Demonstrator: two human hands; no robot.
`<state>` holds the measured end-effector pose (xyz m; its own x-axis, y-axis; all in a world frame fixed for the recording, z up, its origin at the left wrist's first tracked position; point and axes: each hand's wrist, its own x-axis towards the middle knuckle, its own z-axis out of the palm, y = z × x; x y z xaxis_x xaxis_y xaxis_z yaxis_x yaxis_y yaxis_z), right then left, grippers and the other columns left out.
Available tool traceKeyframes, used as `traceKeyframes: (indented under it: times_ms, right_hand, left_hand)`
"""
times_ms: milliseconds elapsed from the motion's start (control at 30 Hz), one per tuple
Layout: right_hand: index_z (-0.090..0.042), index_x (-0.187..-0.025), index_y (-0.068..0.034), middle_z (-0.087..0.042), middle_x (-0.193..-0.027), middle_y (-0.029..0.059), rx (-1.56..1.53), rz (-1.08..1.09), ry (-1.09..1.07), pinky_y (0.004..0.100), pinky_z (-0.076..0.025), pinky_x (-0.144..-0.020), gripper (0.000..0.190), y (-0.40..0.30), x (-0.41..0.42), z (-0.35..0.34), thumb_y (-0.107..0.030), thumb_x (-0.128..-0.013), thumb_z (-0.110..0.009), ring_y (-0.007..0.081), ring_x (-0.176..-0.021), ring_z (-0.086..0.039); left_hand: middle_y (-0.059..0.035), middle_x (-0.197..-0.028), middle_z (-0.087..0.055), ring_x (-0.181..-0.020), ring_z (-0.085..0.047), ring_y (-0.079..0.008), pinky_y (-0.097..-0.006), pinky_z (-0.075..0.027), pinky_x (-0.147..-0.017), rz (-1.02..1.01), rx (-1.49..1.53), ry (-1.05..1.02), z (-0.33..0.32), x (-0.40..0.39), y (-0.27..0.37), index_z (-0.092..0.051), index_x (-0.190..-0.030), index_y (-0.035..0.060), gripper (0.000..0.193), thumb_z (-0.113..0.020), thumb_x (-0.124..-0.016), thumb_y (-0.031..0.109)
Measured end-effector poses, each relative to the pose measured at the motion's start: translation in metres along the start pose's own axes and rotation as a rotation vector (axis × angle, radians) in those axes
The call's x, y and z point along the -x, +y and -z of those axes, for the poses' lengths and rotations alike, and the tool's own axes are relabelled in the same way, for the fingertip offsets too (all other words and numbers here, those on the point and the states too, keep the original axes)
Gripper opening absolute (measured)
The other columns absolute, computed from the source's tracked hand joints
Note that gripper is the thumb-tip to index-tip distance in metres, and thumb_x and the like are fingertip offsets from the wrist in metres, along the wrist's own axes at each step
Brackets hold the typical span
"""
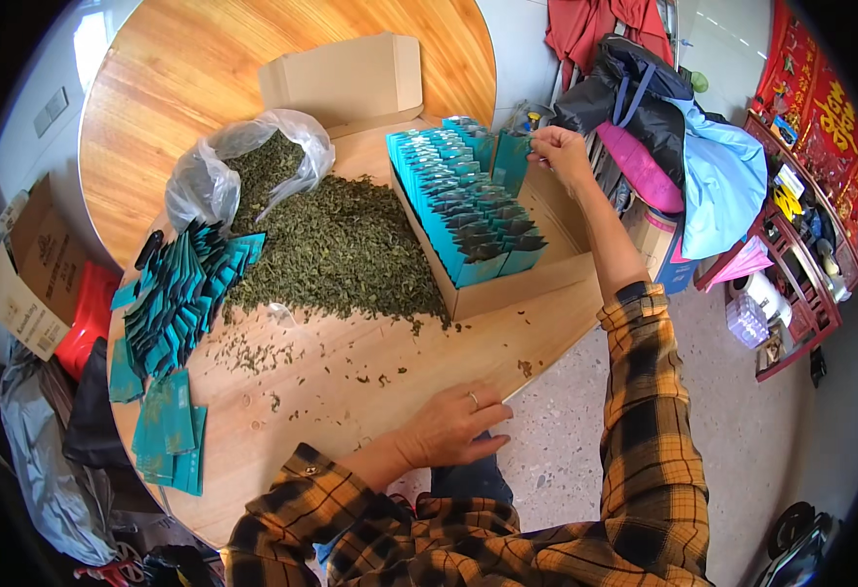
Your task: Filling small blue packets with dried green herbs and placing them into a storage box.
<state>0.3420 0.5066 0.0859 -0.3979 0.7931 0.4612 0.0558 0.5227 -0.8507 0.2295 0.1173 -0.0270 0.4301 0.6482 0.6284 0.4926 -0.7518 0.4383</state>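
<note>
My right hand pinches the top of a teal packet, which stands upright at the far end of a shallow cardboard box. Tight rows of upright teal packets fill the left part of that box, their dark tops showing. At the table's near edge my left hand rests with fingers apart and nothing in them. Left of the box spreads a heap of dried green leaves, likely tea. More leaves lie inside an open clear plastic bag behind the heap.
Fanned empty-looking teal packets are piled at the table's left, with several flat ones nearer me. A cardboard lid or box stands behind. Loose leaf bits dot the wooden table. Clothes hang over something at right, near a shelf.
</note>
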Motion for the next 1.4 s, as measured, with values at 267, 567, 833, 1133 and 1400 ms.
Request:
traceKeyframes:
  times_ms: [267, 567, 833, 1133, 1400]
  right_hand:
    - [-0.067, -0.096, -0.002, -0.069, -0.08, 0.0017, -0.075, -0.065, -0.102, 0.0194, -0.048, -0.055, 0.007, 0.03, -0.026, -0.02, -0.004, -0.089, -0.066, 0.01, -0.067, -0.067]
    - [-0.066, -0.101, -0.003, -0.069, -0.083, 0.0023, -0.063, -0.114, -0.169, 0.0206, -0.051, -0.058, 0.012, 0.049, -0.037, -0.027, -0.009, -0.09, -0.067, 0.0118, -0.069, -0.069]
    - [-0.067, -0.102, -0.003, -0.069, -0.084, 0.0022, -0.043, -0.12, -0.192, 0.0212, -0.052, -0.061, 0.013, 0.045, -0.038, -0.03, -0.009, -0.09, -0.066, 0.0118, -0.072, -0.069]
    - [-0.067, -0.102, -0.003, -0.07, -0.086, 0.0027, -0.072, -0.143, -0.196, 0.0214, -0.052, -0.061, 0.013, 0.042, -0.037, -0.033, -0.009, -0.09, -0.066, 0.0114, -0.072, -0.069]
    - [-0.067, -0.104, -0.003, -0.07, -0.086, 0.0033, -0.087, -0.148, -0.176, 0.0218, -0.052, -0.06, 0.016, 0.047, -0.038, -0.035, -0.009, -0.089, -0.066, 0.0117, -0.071, -0.069]
  left_hand:
    - [-0.0089, -0.09, -0.058, -0.082, -0.059, -0.0278, -0.0362, -0.051, -0.072, 0.025, 0.042, -0.013, 0.003, -0.001, -0.001, -0.063, -0.099, 0.0042, 0.031, -0.076, -0.073, 0.014]
    - [-0.0094, -0.09, -0.057, -0.084, -0.058, -0.0285, -0.0374, -0.051, -0.074, 0.061, 0.092, -0.042, 0.006, -0.005, -0.002, -0.061, -0.1, 0.0023, 0.031, -0.074, -0.073, 0.011]
    - [-0.0094, -0.091, -0.057, -0.084, -0.058, -0.0283, -0.0374, -0.05, -0.074, 0.066, 0.095, -0.043, 0.005, -0.004, -0.002, -0.061, -0.099, 0.0025, 0.03, -0.073, -0.073, 0.009]
    - [-0.0089, -0.092, -0.057, -0.086, -0.058, -0.0276, -0.0363, -0.05, -0.075, 0.076, 0.087, -0.054, 0.006, -0.004, -0.001, -0.061, -0.099, 0.0031, 0.028, -0.072, -0.074, 0.008]
    - [-0.0088, -0.092, -0.057, -0.085, -0.057, -0.0275, -0.0364, -0.05, -0.075, 0.08, 0.076, -0.064, 0.005, -0.003, -0.002, -0.061, -0.099, 0.0032, 0.027, -0.072, -0.075, 0.009]
